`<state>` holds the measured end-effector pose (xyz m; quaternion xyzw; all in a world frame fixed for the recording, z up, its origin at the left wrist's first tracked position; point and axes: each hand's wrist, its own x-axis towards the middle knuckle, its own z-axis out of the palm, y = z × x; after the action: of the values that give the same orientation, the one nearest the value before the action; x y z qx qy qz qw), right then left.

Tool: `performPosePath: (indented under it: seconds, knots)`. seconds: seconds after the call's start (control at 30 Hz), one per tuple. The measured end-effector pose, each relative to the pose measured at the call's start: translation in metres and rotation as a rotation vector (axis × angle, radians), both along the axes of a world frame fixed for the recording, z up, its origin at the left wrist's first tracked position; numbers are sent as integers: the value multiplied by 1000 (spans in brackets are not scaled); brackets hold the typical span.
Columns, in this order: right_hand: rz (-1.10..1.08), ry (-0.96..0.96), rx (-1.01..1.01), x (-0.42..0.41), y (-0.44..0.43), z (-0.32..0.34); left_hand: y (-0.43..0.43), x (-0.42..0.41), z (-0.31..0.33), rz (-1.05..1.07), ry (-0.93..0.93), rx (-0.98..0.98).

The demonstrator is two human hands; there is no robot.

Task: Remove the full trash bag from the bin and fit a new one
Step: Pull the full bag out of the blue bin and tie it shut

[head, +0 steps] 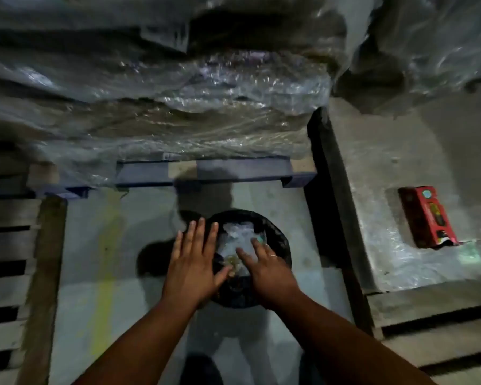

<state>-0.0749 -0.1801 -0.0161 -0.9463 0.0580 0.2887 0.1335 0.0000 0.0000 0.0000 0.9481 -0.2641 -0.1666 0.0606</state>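
From where I watched, the bin (pixel 249 259) stood on the grey floor (pixel 156 218) in the middle of the scene, a small round thing lined with a black trash bag (pixel 278 237) and packed to the top with crumpled clear plastic waste (pixel 238 234). Both hands were over its mouth. The left hand (pixel 195 259) lay flat with its fingers spread wide at the left rim, its grip apart and closed on nothing. The right hand (pixel 264 265) pressed down on the waste, fingers splayed, its grip likewise apart and empty.

I judged the removal had barely begun: neither hand had the bag's edge gathered. The waste stood level with the rim, so I feared that lifting the bag by one side would spill it over the floor. The light was poor and the black liner hard to tell from the bin, so a grab might have caught only the waste. The bin looked light; I thought it could rise with the bag unless held down. A red carton (pixel 426 216) lay well apart on the right, on wrapped goods; I saw no new bag anywhere.
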Motion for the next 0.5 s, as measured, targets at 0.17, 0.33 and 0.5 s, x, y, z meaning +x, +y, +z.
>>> performPosePath:
  seconds: [0.17, 0.33, 0.5]
  knots:
    - [6, 131, -34, 32, 13, -103, -10, 18, -96, -76, -61, 32]
    - [59, 337, -120, 40, 14, -177, -25, 18, -143, -76, -98, 55]
    - [66, 387, -98, 36, 22, -204, -27, 26, -156, -83, -146, 51]
